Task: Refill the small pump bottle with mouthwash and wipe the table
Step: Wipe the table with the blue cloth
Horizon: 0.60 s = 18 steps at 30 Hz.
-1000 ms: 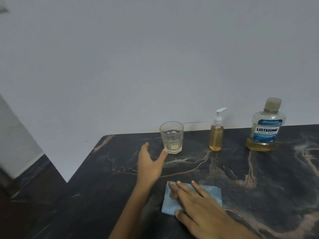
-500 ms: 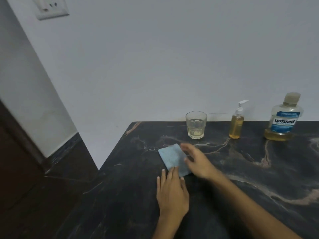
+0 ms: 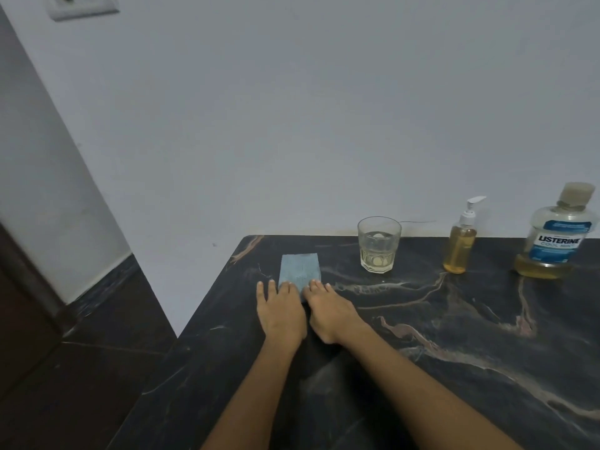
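Observation:
A blue cloth [image 3: 299, 267] lies flat on the dark marble table [image 3: 454, 336], near its far left corner. My left hand [image 3: 281, 315] and my right hand [image 3: 328, 315] lie palm down side by side just in front of it, fingertips resting on the cloth's near edge, gripping nothing. The small pump bottle [image 3: 460, 245], nearly full of amber liquid with its white pump on, stands at the back of the table. To its right stands the large mouthwash bottle [image 3: 556, 235], capped, with a low layer of amber liquid.
A clear glass [image 3: 379, 244] with a little pale liquid stands at the back, right of the cloth. The wall runs just behind the table. The table's left edge drops to a dark floor [image 3: 81, 368]. A wall socket [image 3: 82, 6] is at top left.
The cloth has slid from the near middle of the table toward the far left corner under my right hand. My left hand has come up beside the right one.

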Each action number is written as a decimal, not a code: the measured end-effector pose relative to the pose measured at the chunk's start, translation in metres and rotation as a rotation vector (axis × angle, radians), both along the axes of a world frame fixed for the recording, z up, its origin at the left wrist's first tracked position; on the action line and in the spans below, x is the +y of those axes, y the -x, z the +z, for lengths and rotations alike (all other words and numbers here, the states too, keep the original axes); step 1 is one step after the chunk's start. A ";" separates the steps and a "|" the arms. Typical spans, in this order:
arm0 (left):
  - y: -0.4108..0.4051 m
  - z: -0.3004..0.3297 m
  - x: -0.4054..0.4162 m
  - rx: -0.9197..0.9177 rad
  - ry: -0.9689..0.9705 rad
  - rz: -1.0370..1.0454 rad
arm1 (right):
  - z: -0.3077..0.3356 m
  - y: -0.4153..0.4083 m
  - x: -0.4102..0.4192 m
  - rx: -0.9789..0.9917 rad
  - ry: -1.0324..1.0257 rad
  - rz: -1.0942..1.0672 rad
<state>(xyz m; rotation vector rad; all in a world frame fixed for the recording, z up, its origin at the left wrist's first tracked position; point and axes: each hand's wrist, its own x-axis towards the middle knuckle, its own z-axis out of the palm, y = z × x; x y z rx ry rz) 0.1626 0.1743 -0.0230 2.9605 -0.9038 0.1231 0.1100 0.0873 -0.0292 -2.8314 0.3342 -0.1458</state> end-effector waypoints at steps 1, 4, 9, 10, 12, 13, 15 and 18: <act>-0.009 0.001 -0.003 0.006 0.004 -0.002 | 0.001 -0.010 -0.001 0.015 0.003 -0.012; -0.032 0.001 -0.011 0.055 0.042 -0.007 | 0.001 -0.032 -0.003 0.036 0.003 -0.052; -0.039 -0.014 -0.013 0.168 0.252 0.019 | -0.012 -0.039 -0.006 -0.076 -0.012 -0.065; -0.039 -0.017 -0.012 0.176 0.290 0.017 | -0.014 -0.039 -0.006 -0.106 -0.017 -0.070; -0.040 -0.021 -0.012 0.173 0.339 0.016 | -0.018 -0.038 -0.007 -0.142 -0.022 -0.079; -0.041 -0.023 -0.012 0.167 0.357 0.018 | -0.019 -0.039 -0.007 -0.159 -0.033 -0.082; -0.042 -0.026 -0.013 0.151 0.392 0.026 | -0.019 -0.039 -0.006 -0.176 -0.041 -0.086; -0.043 -0.028 -0.016 0.120 0.453 0.055 | -0.021 -0.039 -0.007 -0.203 -0.030 -0.083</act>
